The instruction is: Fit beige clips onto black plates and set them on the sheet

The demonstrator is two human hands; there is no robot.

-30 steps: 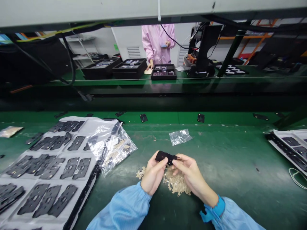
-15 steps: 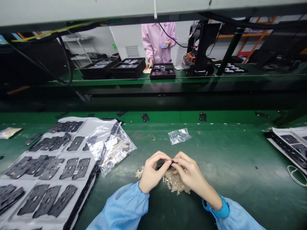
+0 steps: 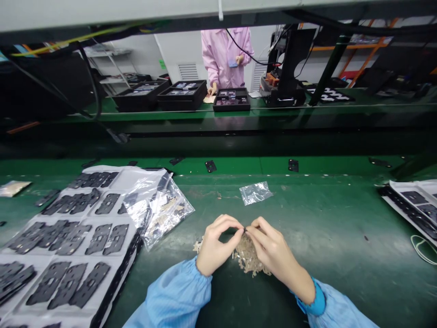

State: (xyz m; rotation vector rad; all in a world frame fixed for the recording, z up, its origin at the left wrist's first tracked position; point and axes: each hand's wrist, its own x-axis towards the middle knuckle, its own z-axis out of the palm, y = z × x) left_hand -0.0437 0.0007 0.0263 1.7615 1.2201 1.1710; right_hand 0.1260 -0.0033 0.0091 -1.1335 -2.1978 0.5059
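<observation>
My left hand (image 3: pixel 220 241) is closed in a pinch, thumb against fingertips, on the left side of a small black part (image 3: pixel 245 230). My right hand (image 3: pixel 273 246) grips the same part from the right, its fingers bent close to the left fingertips. Most of the black part is hidden by the fingers, so its full shape does not show. Just below the fingertips lies a heap of small tan cut-out pieces (image 3: pixel 251 259) on the green table (image 3: pixel 327 237). A few more tan pieces (image 3: pixel 197 246) lie beside my left wrist.
At left stands a white tray (image 3: pixel 131 175) of black plates, with a clear bag (image 3: pixel 170 207) of tan pieces overlapping it. Ahead lies a small clear bag (image 3: pixel 256 193). Black plates (image 3: pixel 210 166) sit on a green belt. Beyond, a person in pink (image 3: pixel 227 59) works by black boxes.
The black part has turned between my fingers and shows less than before. Both hands stay nearly in place. Plates on the green belt have shifted slightly to the right.
</observation>
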